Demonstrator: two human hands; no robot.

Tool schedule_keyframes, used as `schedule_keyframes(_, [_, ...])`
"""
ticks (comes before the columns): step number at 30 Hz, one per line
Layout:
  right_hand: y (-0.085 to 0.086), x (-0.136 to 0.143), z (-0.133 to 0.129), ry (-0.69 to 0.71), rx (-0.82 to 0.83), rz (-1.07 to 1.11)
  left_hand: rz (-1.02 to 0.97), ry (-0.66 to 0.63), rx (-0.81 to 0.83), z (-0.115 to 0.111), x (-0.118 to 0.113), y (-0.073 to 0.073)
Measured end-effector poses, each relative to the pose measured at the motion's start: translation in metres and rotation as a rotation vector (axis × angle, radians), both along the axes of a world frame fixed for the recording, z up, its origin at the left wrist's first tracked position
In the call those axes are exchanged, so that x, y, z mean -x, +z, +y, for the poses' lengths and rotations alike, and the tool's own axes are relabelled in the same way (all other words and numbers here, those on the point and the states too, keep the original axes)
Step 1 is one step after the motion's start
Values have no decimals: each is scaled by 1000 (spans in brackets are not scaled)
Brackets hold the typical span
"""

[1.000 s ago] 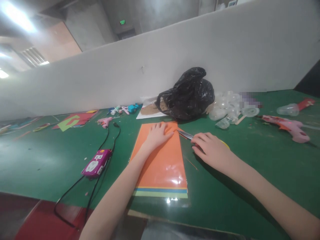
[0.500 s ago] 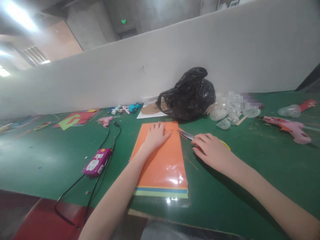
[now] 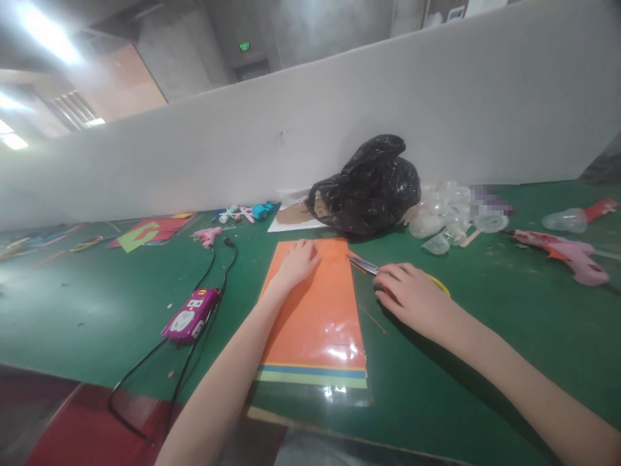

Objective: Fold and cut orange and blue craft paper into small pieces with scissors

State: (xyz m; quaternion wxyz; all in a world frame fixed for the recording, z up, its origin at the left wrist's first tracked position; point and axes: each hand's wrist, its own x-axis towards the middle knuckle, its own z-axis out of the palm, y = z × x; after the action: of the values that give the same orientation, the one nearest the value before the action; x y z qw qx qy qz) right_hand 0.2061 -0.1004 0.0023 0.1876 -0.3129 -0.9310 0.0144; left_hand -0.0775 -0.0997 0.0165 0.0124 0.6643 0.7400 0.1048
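An orange sheet (image 3: 320, 323) in a clear plastic sleeve lies on the green table, with yellow, blue and light green edges showing beneath its near end. My left hand (image 3: 297, 264) rests palm down on the sheet's far part, its fingers slightly bent and holding nothing. To the right of the sheet, my right hand (image 3: 410, 292) is closed over a pair of scissors (image 3: 365, 264). Their metal blades point left, with the tips at the sheet's right edge. Part of a yellow handle shows behind the hand.
A black plastic bag (image 3: 373, 188) sits beyond the sheet, beside clear plastic cups (image 3: 444, 210). Pink glue guns lie at the right (image 3: 563, 249) and left (image 3: 207, 235). A purple power strip (image 3: 191, 316) with black cables is left of my left arm. A white partition (image 3: 233, 149) stands behind.
My left hand has slid slightly left on the sheet, and its thumb has drawn in toward the fingers. My right hand and the scissors look nearly unchanged. The view has shifted slightly.
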Motion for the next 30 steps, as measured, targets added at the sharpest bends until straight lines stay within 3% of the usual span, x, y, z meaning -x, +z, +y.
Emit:
schedule_keyframes(5, [1,0,-1,-2,2,-15,5,154,-5,-1,0,1])
schedule_keyframes(11, [-1,0,0,8,2,-36,-42,215,56,2,0,1])
schedule_keyframes(21, [-3,1,-1,21,-6,-45,-226,175,72,0,1,4])
schedule_keyframes(30, [-5,1,-1,21,-39,-38,-419,73,-147,6,15,-13])
